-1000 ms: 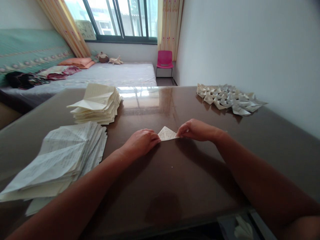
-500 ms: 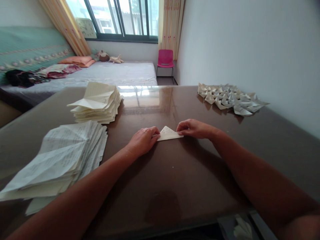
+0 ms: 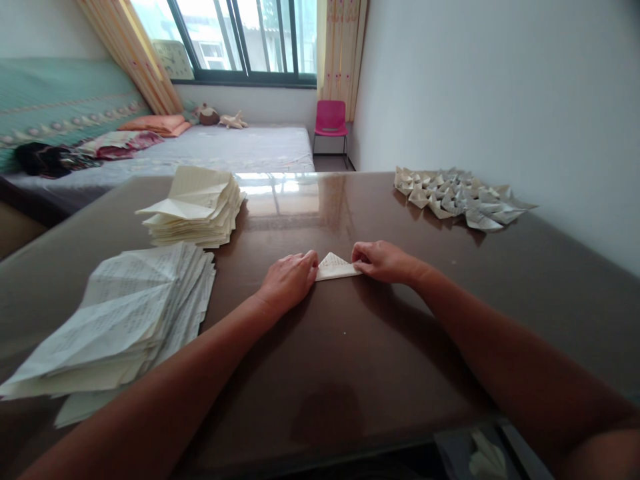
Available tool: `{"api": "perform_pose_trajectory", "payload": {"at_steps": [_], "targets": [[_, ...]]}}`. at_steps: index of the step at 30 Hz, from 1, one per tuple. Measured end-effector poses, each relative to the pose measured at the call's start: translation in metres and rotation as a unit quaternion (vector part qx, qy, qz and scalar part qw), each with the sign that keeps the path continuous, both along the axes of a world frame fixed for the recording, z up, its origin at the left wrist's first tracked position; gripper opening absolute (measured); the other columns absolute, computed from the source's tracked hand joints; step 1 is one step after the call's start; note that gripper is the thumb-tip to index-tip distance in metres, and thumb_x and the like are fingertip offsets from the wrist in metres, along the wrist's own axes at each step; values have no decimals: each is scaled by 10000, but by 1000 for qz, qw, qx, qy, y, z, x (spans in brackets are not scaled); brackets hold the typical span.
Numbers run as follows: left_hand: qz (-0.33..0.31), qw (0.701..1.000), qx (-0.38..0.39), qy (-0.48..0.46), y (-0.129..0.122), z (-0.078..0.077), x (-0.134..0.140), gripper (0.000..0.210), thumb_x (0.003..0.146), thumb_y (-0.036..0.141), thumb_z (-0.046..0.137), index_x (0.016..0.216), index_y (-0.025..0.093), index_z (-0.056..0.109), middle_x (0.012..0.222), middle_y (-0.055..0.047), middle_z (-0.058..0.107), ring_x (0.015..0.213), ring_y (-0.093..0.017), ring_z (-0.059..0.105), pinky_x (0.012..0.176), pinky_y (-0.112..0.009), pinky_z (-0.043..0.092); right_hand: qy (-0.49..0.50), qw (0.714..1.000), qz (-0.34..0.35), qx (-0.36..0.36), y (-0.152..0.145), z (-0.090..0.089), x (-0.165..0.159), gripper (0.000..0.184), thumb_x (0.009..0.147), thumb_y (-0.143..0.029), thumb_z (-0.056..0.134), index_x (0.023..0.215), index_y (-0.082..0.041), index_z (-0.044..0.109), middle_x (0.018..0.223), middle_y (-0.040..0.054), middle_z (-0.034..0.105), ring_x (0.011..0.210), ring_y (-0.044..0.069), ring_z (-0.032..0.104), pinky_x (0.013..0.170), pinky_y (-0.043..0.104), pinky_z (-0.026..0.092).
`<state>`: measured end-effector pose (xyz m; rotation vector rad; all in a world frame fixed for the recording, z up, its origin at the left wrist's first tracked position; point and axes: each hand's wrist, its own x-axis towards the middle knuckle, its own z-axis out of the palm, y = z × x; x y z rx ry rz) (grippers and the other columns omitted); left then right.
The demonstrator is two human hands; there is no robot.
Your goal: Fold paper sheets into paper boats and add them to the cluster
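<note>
L grip holds the paper by its left end, R grip by its right; it's betw. them, peak pointing away, on or just above the surface. White stack left of L grip, cream stack beyond; folded shapes well past R grip, to its rt.

The left hand and right hand hide both ends of the paper, whose print is too small to read. The left forearm covers part of the near stack. The view's top edge crops the window, its bottom edge a pale, unidentifiable thing.
</note>
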<state>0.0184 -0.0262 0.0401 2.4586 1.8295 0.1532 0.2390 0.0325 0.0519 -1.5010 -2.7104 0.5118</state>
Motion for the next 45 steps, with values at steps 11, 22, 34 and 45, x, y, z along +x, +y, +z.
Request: {"api": "perform_pose_trajectory", "payload": {"at_steps": [11, 22, 34, 45], "targets": [[-76, 991, 104, 42, -12, -7, 5, 326, 949, 261, 392, 1265, 267, 471, 1149, -62, 561, 1107, -213, 478, 860, -323, 430, -50, 998, 11, 42, -6, 1, -3, 174, 856, -312, 513, 975, -221, 603, 915, 39, 697, 786, 157, 617, 608, 225, 337], [-201, 969, 91, 111, -15, -5, 12, 384, 945, 225, 400, 1325, 223, 461, 1099, -94, 575, 985, -217, 515, 817, -345, 429, -24, 986, 65, 149, -22, 8, -11, 134, 878, -237, 522, 980, -196, 599, 1069, 96, 615, 967, 190, 567, 745, 257, 370], [-191, 972, 59, 126, -22, 1, 14, 341, 922, 150, 392, 1236, 112, 518, 1101, -135, 577, 1002, -240, 522, 812, -353, 497, 48, 986, 150, 47, -17, -3, -15, 131, 883, -253, 489, 883, -168, 589, 818, 45, 666, 708, 138, 578, 635, 219, 352], [-140, 975, 35, 168, -30, 17, 10, 226, 874, 125, 464, 982, 103, 662, 944, -143, 636, 938, -270, 556, 734, -379, 473, -90, 991, 94, 31, -10, 10, -1, 235, 876, -404, 485, 905, -228, 637, 852, 39, 697, 707, 155, 609, 536, 238, 288]]}}
